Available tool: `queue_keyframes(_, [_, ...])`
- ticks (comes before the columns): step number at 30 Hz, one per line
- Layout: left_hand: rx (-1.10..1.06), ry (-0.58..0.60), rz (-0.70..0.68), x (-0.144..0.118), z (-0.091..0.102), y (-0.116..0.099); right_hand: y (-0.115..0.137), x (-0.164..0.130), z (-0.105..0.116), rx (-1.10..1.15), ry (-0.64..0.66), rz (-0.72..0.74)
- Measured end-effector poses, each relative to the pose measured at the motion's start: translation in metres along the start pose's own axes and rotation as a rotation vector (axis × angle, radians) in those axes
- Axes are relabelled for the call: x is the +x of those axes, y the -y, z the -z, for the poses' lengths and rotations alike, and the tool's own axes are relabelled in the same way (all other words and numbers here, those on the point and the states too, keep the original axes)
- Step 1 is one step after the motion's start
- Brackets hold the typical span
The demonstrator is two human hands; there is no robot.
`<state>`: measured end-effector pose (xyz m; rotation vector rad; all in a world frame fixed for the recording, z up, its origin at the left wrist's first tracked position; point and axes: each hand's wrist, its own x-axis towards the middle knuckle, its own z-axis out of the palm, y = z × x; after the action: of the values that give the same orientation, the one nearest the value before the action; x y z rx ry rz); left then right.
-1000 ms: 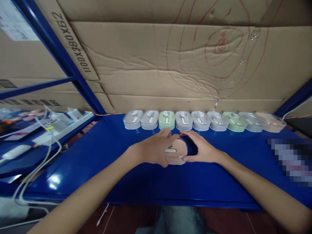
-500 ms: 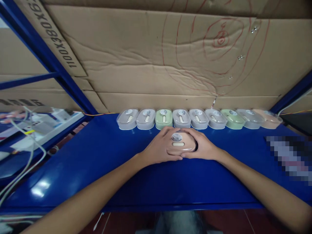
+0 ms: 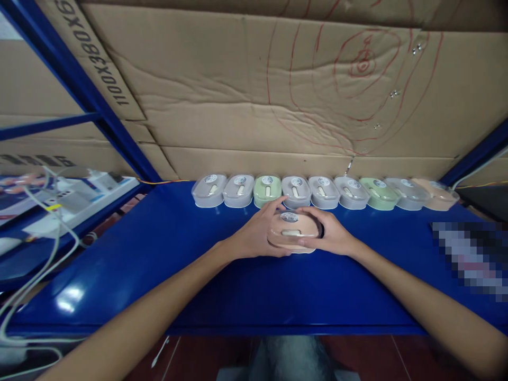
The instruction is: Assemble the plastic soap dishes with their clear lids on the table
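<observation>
We hold a pink mouse (image 3: 293,232) between both hands, just above the blue table (image 3: 246,286) and a little in front of the row at the back. Our left hand (image 3: 257,235) wraps its left side, the fingers curled against the shell and the forefinger stretched up toward the row. Our right hand (image 3: 331,236) closes on the right side, the thumb lying along the near edge and the fingers cupped round the far end. The mouse shows its top to us: a round grey sticker near the far end and a pale oblong wheel slot in the middle. Whether its underside touches the table we cannot tell (the hands hide the lower edge).

Just beyond the fingertips runs a row of nine mice (image 3: 323,191), set side by side along the back edge of the table, each with the same round sticker. Most are grey; the third from the left is a green mouse (image 3: 266,191), another green one (image 3: 379,193) sits toward the right, and the last on the right is pinkish (image 3: 436,194). Behind them stands a cardboard wall (image 3: 238,100) with red circles scribbled on it. To the left, past a blue frame post (image 3: 79,90), lies a side bench with white cables (image 3: 43,254) and a power strip (image 3: 75,198).
</observation>
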<state>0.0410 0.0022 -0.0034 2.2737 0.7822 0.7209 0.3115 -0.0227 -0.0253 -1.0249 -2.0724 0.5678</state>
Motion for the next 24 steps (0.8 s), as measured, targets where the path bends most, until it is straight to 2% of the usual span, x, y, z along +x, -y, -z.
queue_keyframes(3, [-0.013,-0.016,0.015,0.000,0.000,0.003,0.000,0.001,0.006,0.045,-0.029,-0.020])
queue_keyframes(5, [-0.001,-0.021,0.009,0.000,0.001,0.005,0.000,0.001,0.018,0.043,-0.062,-0.041])
queue_keyframes(9, [0.035,0.001,0.018,0.000,0.001,0.005,-0.001,-0.010,0.058,-0.056,-0.057,-0.103])
queue_keyframes(14, [0.081,0.048,0.022,-0.001,0.002,0.005,-0.007,-0.049,0.102,-0.286,-0.113,-0.141])
queue_keyframes(19, [0.125,0.066,0.036,-0.002,0.002,0.006,-0.024,-0.076,0.109,-0.356,-0.136,-0.178])
queue_keyframes(24, [0.171,0.079,0.034,-0.002,0.003,0.003,-0.035,-0.074,0.105,-0.442,-0.033,-0.108])
